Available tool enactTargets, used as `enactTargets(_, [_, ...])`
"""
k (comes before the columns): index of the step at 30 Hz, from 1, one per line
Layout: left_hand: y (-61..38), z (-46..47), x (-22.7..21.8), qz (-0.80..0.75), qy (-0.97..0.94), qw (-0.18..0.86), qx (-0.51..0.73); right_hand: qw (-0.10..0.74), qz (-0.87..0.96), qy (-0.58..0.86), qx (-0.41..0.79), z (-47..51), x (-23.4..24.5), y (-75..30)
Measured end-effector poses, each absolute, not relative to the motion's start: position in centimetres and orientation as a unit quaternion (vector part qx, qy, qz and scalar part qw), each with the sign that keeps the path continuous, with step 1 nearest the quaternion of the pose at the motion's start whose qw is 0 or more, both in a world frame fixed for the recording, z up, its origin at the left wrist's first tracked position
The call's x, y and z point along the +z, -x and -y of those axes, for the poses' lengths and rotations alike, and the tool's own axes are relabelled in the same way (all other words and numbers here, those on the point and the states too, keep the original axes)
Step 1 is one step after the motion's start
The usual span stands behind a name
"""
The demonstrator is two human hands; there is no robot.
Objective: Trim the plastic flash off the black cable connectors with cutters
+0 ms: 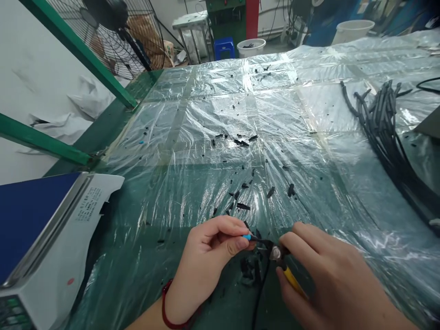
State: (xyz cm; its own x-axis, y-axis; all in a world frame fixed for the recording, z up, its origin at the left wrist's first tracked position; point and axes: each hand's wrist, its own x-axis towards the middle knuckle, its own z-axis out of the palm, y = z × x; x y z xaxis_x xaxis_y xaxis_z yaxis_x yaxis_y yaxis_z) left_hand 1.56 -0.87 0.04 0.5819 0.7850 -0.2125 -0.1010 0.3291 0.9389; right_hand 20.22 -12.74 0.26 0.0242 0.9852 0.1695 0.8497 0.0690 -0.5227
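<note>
My left hand [209, 256] pinches the end of a thin black cable [258, 284], whose blue inner wire tip [246, 237] shows at my fingertips. My right hand [323, 275] is closed around a small cutter with yellow handles [292, 278]; its metal jaws [275, 252] sit on the cable right beside the blue tip. The cable drops down between my hands toward the near table edge. Both hands hover low over the plastic-covered green table [192, 151]. A red cord circles my left wrist.
Several black insulation scraps [242, 195] litter the clear plastic sheet in front of my hands. A bundle of black cables [385, 128] lies at the right. A white and blue weighing scale [44, 238] stands at the near left. A floor fan [120, 36] and buckets stand beyond the table.
</note>
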Motion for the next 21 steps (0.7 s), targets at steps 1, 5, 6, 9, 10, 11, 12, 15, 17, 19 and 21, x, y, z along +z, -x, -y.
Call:
enactTargets(1, [-1.58,0.92,0.06,-0.341,-0.500,0.739,0.297,0.256,0.685,0.668,0.135,12.70,0.31,-20.18])
enactTargets(5, [-1.64,1.11,0.12,-0.330,-0.517,0.732,0.297,0.259,0.683,0.667,0.147,12.57,0.31,-20.03])
enactTargets(6, [-1.64,1.15,0.16,-0.330,-0.521,0.729,0.298,0.259,0.683,0.665,0.154,12.55,0.27,-20.01])
enactTargets(9, [-1.63,1.23,0.35,-0.333,-0.530,0.721,0.299,0.262,0.687,0.656,0.173,12.56,0.10,-20.04])
enactTargets(10, [-1.62,1.24,0.42,-0.334,-0.531,0.720,0.298,0.262,0.688,0.653,0.178,12.57,0.04,-20.07])
enactTargets(11, [-1.61,1.25,0.48,-0.335,-0.530,0.720,0.296,0.261,0.690,0.650,0.184,12.59,-0.02,-20.09])
enactTargets(12, [-1.59,1.25,0.51,-0.336,-0.528,0.723,0.293,0.259,0.692,0.647,0.188,12.61,-0.08,-20.11])
enactTargets(15, [-1.57,1.24,0.51,-0.338,-0.524,0.728,0.286,0.256,0.694,0.646,0.188,12.63,-0.26,-20.08])
enactTargets(17, [-1.57,1.26,0.44,-0.341,-0.528,0.723,0.287,0.257,0.691,0.652,0.177,12.60,-0.38,-20.00])
enactTargets(19, [-1.58,1.31,0.37,-0.340,-0.531,0.719,0.292,0.260,0.690,0.655,0.164,12.56,-0.47,-19.94])
enactTargets(21, [-1.58,1.38,0.31,-0.337,-0.524,0.725,0.293,0.263,0.691,0.655,0.158,12.53,-0.51,-19.92])
